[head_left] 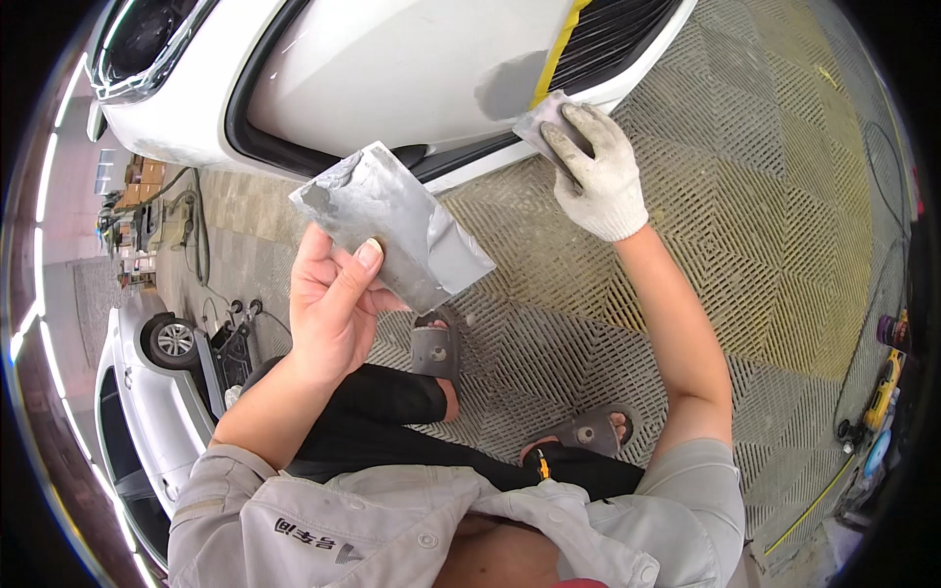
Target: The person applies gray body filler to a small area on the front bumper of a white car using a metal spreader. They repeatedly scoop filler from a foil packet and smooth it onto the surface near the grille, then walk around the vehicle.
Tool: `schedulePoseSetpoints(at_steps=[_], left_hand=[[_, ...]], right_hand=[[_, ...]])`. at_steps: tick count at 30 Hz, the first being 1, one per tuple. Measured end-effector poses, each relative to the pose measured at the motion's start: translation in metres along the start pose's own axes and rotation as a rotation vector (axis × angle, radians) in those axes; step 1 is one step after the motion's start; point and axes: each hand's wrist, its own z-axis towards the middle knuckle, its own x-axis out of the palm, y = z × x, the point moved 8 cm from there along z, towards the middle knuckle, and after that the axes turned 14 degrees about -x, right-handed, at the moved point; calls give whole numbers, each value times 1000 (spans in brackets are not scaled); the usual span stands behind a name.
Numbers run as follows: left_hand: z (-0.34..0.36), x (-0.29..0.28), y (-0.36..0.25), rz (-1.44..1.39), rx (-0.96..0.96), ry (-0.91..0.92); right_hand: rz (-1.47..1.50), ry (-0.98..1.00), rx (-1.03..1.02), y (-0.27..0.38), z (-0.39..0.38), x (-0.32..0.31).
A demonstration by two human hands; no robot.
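My bare left hand [333, 304] grips a flat rectangular plate [412, 216] smeared with grey paste, thumb on its upper face. In my right hand [593, 176], in a soiled white knit glove, is a small pale flat spreader [539, 116], gripped at the lower edge of a white car bumper [353, 59]. The spreader is near a grey filler patch [505, 83] beside yellow masking tape [556, 54] and a black grille [603, 39]; whether it touches the bumper I cannot tell.
Patterned floor tiles [745, 196] lie below, under my sandaled feet. At left are a silver car [147, 421], a wheeled jack [225, 348] and stacked boxes [147, 171]. At right, hoses and yellow tools [882, 392] lie along the side.
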Motion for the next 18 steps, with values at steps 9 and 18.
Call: schedulePoseSetpoints(at_steps=[9,18], left_hand=[[-4,-3,-1,-2,25,13],[-12,-14,0,-8,27,-6]], right_hand=[[-191,7,-139,-13,1,7],[-295,-40,-325,-28,1,8]])
